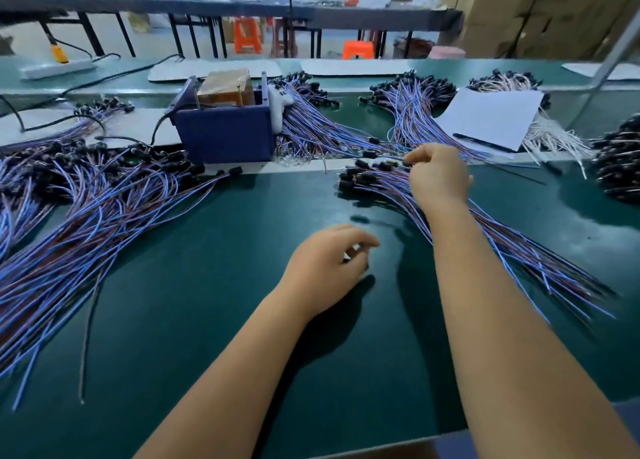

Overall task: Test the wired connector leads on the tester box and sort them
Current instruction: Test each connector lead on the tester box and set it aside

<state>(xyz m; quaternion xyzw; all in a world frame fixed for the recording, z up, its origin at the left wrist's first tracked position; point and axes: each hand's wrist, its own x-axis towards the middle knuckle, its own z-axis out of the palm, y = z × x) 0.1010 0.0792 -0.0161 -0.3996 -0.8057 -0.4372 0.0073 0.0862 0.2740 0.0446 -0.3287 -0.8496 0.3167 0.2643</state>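
covering the green table (pixel 242 320) (stools (pixel 247 36) behind): leads (pixel 86 223).

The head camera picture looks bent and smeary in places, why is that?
Head view: a wide-angle lens bows the far bench edge; the left hand is motion-blurred, and the background shelves look soft; overhead light glares off the green table and casts arm shadows.

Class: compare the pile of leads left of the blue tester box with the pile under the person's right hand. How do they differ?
The left pile is larger and sprawls loosely; the right pile is smaller, its wires lying parallel. The right hand pinches a lead over the right pile; no hand touches the left. Both have blue-purple wires with black connectors.
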